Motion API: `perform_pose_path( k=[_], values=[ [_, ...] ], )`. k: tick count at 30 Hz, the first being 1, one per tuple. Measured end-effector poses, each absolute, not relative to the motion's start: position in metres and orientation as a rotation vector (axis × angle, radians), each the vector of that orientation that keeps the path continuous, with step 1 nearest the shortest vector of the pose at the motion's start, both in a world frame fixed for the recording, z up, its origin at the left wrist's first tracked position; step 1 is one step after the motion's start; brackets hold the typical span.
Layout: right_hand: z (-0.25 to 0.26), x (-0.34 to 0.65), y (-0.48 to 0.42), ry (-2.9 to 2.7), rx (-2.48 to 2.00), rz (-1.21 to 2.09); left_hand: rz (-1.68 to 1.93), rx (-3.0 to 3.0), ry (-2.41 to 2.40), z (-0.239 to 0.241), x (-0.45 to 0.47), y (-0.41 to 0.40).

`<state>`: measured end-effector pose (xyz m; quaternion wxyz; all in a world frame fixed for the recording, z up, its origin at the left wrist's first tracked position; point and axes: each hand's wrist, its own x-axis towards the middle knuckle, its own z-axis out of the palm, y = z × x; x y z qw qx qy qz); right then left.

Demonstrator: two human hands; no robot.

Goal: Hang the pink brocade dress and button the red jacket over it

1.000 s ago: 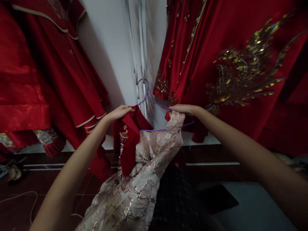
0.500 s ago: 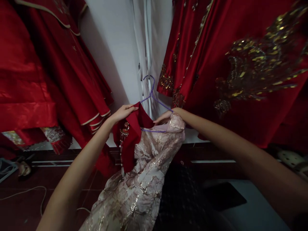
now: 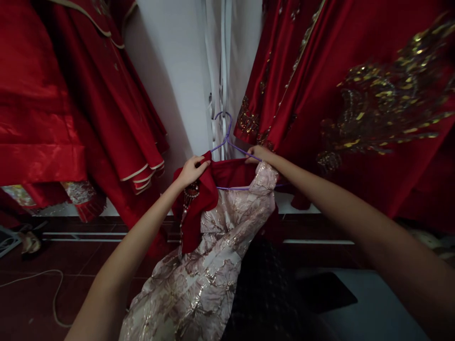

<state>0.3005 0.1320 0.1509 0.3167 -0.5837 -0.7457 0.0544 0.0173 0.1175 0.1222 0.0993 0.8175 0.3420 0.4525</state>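
A pale pink dress [image 3: 216, 265] with metallic floral patterning hangs on a purple hanger [image 3: 227, 137]. Over the hanger's left side lies a red jacket [image 3: 209, 189] with a beaded tassel ornament [image 3: 188, 203]. My left hand [image 3: 194, 171] is closed on the jacket's fabric at the left shoulder. Behind the dress's right shoulder, my right hand [image 3: 259, 153] grips the jacket's upper edge beside the hanger's arm; part of its fingers is hidden. The jacket's back stretches behind the dress neckline between my hands.
Red garments [image 3: 117, 94] hang on the left, and a red gown [image 3: 355, 180] with gold sequins hangs on the right. White metal poles [image 3: 223, 57] stand behind the hanger. A cable [image 3: 57, 284] lies on the floor, and a dark flat object [image 3: 327, 291] rests on a pale surface.
My right hand has risen and moved right, from behind the neckline to the right shoulder, drawing the red jacket across behind the dress. My left hand keeps its hold, slightly further right.
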Motion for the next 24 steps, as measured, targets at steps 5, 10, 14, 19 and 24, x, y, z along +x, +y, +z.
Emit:
perform_pose_path(
  k=[5,10,14,19,24],
  values=[
    [0.169,0.327,0.117,-1.774,-1.85,-0.362,1.408,2.324,0.964,0.11,0.031,0.124],
    [0.17,0.326,0.119,-1.877,-1.716,-0.399,1.37,2.315,0.946,0.11,0.032,0.124],
    [0.171,0.314,0.123,-2.128,-1.666,-0.045,1.334,2.23,0.943,0.114,0.031,0.121],
    [0.17,0.285,0.108,-2.459,-1.474,0.913,1.222,1.886,1.009,0.126,0.022,0.123],
    [0.15,0.255,0.095,-2.416,-1.377,0.963,1.006,1.862,1.076,0.153,0.0,0.12]
  ],
)
